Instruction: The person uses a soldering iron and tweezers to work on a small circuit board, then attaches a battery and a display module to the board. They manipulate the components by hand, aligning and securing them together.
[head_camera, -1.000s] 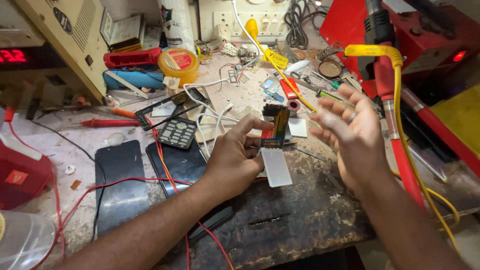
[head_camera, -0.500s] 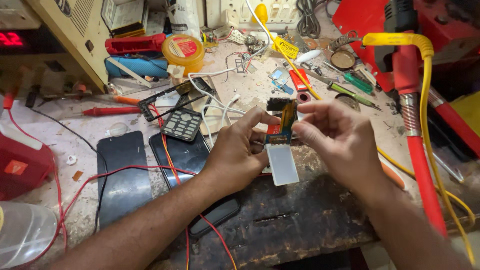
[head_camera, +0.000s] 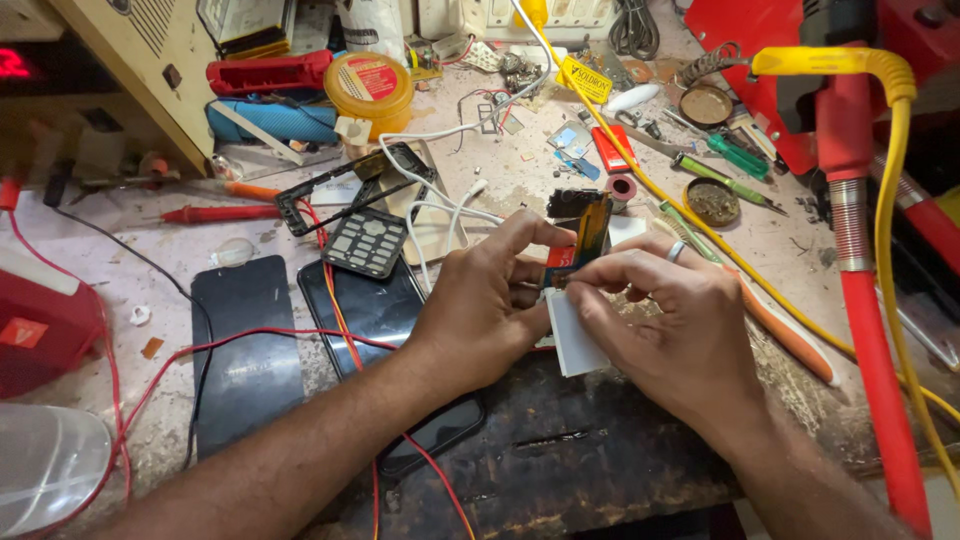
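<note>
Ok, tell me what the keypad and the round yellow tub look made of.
Keypad: looks like moulded dark plastic or rubber, matt, with rows of raised lighter keys; which of the two is unclear.
Yellow tub: likely plastic, smooth and slightly glossy, going by its even colour and soft sheen around the rim.

Worn, stained workbench, pale and gritty at the back, dark cracked wood along the near edge. Cluttered all over. A beige metal box stands at the back left, with a red glowing display beside it. A red machine body sits at the back right. A yellow hose and a red hose run down the right side. A white socket strip lies along the back edge. Light is even, warm and soft, with no hard shadows. No walls, floor or windows in view.
</note>
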